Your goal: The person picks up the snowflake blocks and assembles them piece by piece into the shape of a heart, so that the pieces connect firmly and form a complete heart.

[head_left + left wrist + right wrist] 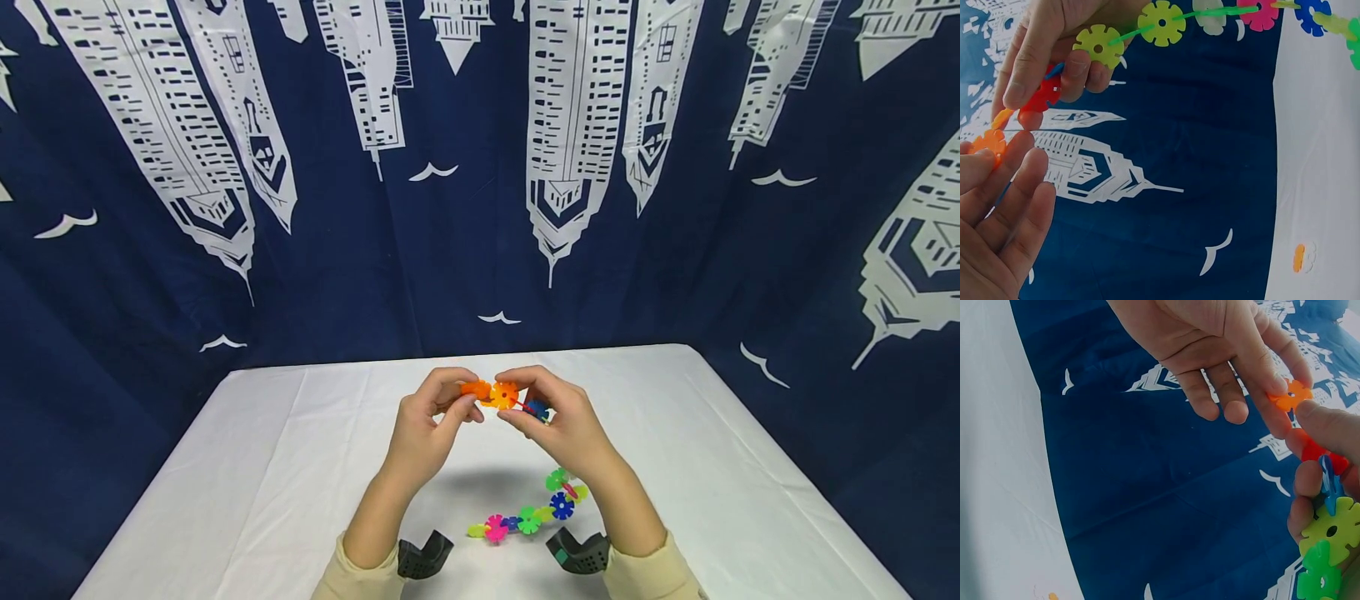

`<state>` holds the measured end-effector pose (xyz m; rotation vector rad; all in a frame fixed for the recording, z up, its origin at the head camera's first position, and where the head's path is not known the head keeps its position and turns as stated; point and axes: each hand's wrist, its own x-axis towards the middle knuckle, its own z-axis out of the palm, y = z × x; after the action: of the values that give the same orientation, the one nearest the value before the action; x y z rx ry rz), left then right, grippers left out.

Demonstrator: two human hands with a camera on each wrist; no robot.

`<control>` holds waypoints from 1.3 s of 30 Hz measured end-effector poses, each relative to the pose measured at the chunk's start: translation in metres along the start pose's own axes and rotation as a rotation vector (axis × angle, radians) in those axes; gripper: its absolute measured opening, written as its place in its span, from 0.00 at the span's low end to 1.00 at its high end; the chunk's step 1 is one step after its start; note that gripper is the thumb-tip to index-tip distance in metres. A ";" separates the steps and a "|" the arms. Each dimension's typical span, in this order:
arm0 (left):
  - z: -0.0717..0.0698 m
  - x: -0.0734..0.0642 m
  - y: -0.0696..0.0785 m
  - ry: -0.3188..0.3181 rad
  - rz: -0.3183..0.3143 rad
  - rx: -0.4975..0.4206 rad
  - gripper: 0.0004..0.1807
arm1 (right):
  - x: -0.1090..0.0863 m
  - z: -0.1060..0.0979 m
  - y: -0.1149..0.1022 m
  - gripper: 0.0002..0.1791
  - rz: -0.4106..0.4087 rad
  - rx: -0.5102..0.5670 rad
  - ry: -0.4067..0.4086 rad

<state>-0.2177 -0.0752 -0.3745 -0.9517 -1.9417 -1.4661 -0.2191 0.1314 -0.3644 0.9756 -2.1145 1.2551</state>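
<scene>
Both hands are raised over the table, fingertips close together. My left hand [426,429] pinches an orange notched plastic disc [1291,395] between thumb and fingers. My right hand [561,417] pinches another orange disc [505,395] that meets the left hand's piece edge to edge. From the right hand runs a chain of interlocked discs: a red disc [1047,97], a blue disc [1329,481] and a yellow-green disc [1333,530] show near its fingers. The chain's far part, with a pink disc [496,527] and a green disc [528,520], curves over the table below the hands.
White cloth covers the table [300,483]. A navy curtain [450,250] with white buildings hangs behind it. An orange disc [1299,258] and a clear disc [1312,256] lie together on the cloth. Black camera mounts [425,556] sit at both wrists.
</scene>
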 end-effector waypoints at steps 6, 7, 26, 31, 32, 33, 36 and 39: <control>0.001 0.000 0.001 0.000 0.018 0.030 0.11 | -0.001 -0.002 -0.001 0.22 0.034 0.014 -0.035; 0.000 0.000 0.001 0.001 0.023 0.033 0.11 | -0.001 -0.003 -0.001 0.22 0.036 0.018 -0.043; 0.003 0.000 0.001 0.053 0.081 -0.046 0.09 | -0.001 -0.003 -0.001 0.17 -0.031 0.128 -0.136; 0.003 0.000 0.002 0.046 0.053 -0.062 0.09 | -0.001 -0.002 0.000 0.16 -0.033 0.130 -0.153; 0.003 0.000 0.002 0.043 0.052 -0.066 0.09 | -0.001 -0.002 0.000 0.15 -0.028 0.128 -0.155; 0.003 0.000 0.002 0.042 0.055 -0.072 0.09 | -0.001 -0.002 0.000 0.15 -0.030 0.127 -0.156; 0.004 0.000 0.003 0.037 0.061 -0.099 0.09 | -0.001 -0.002 0.000 0.16 -0.041 0.122 -0.149; 0.005 0.000 0.005 0.034 0.066 -0.097 0.09 | -0.001 -0.002 -0.002 0.17 -0.057 0.118 -0.142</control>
<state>-0.2143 -0.0698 -0.3727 -1.0171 -1.8117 -1.5409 -0.2168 0.1328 -0.3637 1.2003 -2.1216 1.3299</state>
